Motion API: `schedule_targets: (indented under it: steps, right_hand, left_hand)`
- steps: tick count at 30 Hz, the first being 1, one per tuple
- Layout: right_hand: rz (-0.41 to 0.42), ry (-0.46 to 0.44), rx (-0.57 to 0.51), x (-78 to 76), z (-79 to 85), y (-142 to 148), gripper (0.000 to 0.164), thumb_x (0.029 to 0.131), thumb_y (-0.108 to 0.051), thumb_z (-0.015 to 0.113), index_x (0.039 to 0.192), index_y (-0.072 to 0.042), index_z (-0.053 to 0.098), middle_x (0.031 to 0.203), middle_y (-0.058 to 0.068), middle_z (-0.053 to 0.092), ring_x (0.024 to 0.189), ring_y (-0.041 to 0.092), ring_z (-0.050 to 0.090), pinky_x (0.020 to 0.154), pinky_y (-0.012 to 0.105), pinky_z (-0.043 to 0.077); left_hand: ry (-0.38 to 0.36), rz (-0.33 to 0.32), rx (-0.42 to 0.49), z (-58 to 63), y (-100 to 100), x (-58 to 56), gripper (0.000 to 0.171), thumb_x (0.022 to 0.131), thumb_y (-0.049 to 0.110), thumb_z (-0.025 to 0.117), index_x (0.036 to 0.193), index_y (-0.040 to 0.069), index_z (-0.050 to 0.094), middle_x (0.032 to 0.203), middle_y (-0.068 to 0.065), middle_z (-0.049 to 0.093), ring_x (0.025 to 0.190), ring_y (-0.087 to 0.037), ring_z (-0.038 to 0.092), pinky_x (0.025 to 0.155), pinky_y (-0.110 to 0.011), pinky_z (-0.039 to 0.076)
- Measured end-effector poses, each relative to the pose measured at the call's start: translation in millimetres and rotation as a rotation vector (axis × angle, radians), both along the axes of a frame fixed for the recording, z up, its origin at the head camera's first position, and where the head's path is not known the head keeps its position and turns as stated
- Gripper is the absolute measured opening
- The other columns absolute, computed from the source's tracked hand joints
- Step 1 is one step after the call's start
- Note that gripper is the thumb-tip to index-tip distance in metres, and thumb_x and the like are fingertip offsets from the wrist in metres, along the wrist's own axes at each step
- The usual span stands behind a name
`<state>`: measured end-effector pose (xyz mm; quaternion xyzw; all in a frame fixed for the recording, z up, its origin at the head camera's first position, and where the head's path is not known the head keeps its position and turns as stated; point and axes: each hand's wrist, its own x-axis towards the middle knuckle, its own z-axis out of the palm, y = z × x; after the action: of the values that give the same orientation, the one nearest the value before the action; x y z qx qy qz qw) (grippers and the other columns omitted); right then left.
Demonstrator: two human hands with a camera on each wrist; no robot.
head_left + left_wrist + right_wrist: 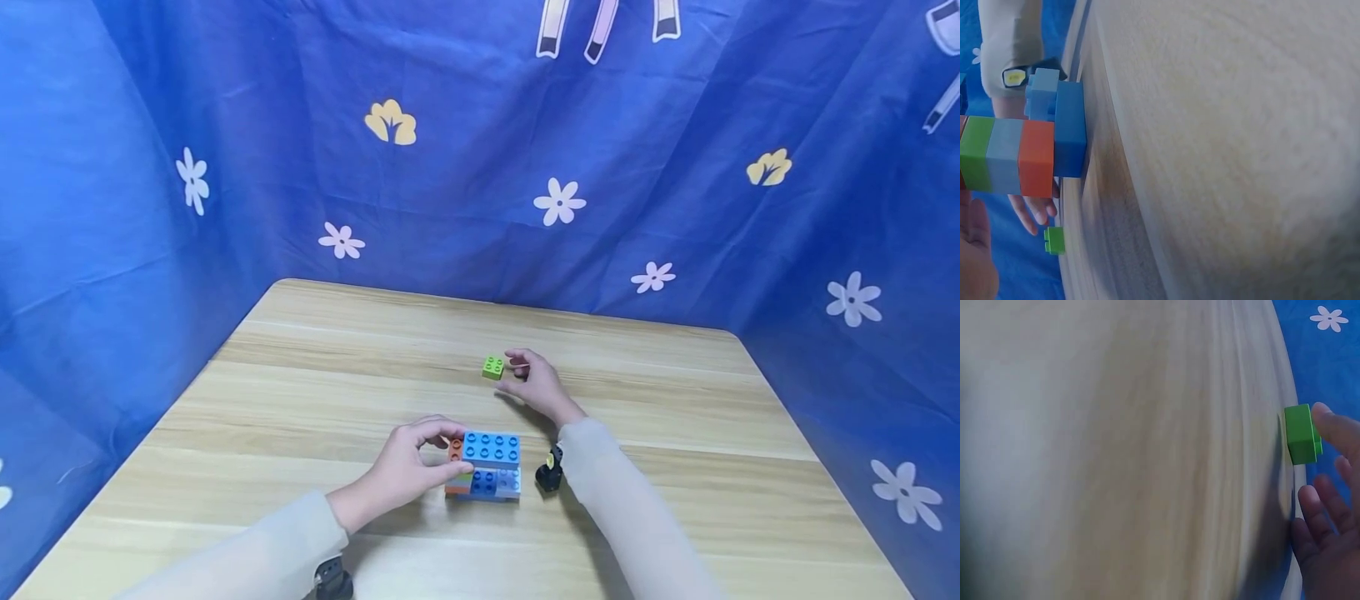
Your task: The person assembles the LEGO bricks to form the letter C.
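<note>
My left hand grips the left end of a small structure of toy building bricks, thumb at the near side and fingers at the far side. The structure has a light blue studded brick on top, an orange brick at the left and darker blue bricks lower down. In the left wrist view its end shows stacked green, grey-blue and orange bricks above a blue one. Farther back, a lime green four-stud brick sits on the table. My right hand is just right of it, thumb and fingers apart, nothing between them.
The wooden table has rounded far corners, with a blue curtain patterned with flowers hanging behind and at both sides. Black wrist cameras are strapped below both sleeves; the right one is close to the brick structure's right end.
</note>
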<state>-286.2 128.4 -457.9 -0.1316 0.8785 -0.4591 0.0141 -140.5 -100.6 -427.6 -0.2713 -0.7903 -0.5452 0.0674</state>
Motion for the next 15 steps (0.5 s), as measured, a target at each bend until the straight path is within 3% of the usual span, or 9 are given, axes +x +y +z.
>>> schedule_targets:
  steps: [7, 15]
  right_hand:
    - [-0.052, -0.020, 0.016, -6.1, -3.1, -11, 0.059, 0.079, -0.022, 0.079, 0.131, -0.008, 0.055, 0.115, 0.008, 0.062, 0.103, 0.023, 0.057, 0.090, 0.035, 0.047]
    - [-0.089, 0.041, 0.127, -8.4, -7.0, -19, 0.045, 0.082, -0.024, 0.076, 0.122, -0.007, 0.062, 0.108, 0.007, 0.065, 0.098, 0.022, 0.059, 0.086, 0.036, 0.049]
  left_hand:
    - [0.025, 0.001, -0.012, 1.5, -2, 0.5, 0.032, 0.076, 0.018, 0.081, 0.104, 0.009, 0.069, 0.098, 0.002, 0.068, 0.087, -0.014, 0.060, 0.078, -0.036, 0.052]
    - [0.000, -0.009, -0.018, 4.9, -4, -1.0, 0.032, 0.077, 0.022, 0.080, 0.105, 0.011, 0.069, 0.099, 0.005, 0.068, 0.088, -0.014, 0.061, 0.079, -0.036, 0.052]
